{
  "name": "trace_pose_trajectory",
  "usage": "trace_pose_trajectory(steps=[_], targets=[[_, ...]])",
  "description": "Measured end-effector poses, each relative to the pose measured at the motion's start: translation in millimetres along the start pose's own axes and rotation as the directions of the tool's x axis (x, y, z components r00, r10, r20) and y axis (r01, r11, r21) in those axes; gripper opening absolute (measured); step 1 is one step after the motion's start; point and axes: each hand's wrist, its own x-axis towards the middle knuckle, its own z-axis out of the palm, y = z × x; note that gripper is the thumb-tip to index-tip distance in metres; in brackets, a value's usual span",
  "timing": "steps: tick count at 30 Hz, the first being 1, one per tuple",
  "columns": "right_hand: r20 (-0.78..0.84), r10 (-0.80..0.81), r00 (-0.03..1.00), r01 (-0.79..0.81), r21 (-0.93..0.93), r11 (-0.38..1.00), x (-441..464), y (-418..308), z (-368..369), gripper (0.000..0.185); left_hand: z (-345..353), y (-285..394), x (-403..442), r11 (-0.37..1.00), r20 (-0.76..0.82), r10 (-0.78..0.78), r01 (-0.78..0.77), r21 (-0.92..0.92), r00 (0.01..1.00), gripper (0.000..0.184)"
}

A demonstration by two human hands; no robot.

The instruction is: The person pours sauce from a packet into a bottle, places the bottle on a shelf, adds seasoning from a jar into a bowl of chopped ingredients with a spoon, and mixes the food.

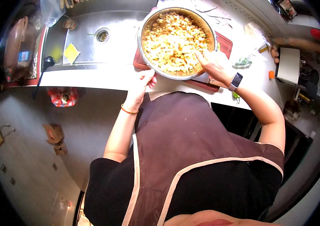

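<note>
A large round metal bowl [140,45] is filled with a chopped yellow and brown food mixture [175,41]. My left hand [145,81] is closed on the bowl's near left rim, with the thumb on top and the fingers curled below. Over the right side of the bowl is my right hand [215,64], its visible fingers stretched out against the mixture. Its lower fingers are hard to make out, and I see no tool in it. Beneath the bowl lies a reddish-brown cutting board [226,45]. Something flat and metallic [202,78] shows near the bowl's lower right edge.
A steel sink [88,49] with a yellow cloth [71,53] is on the left, beside a black ladle [48,62]. Green peppers [236,96] lie by the counter's front edge. Plastic bags [256,35], an orange piece [271,74] and eggs [274,54] are on the right.
</note>
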Motion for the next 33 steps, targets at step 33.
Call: trace_pose_trajectory(steps=[33], targets=[[-0.035,0.493,0.869,-0.455,0.33,0.827,13,-23,-5,0.013,3,10,0,0.999,-0.003,-0.022,0.022,0.023,1.0,0.026]])
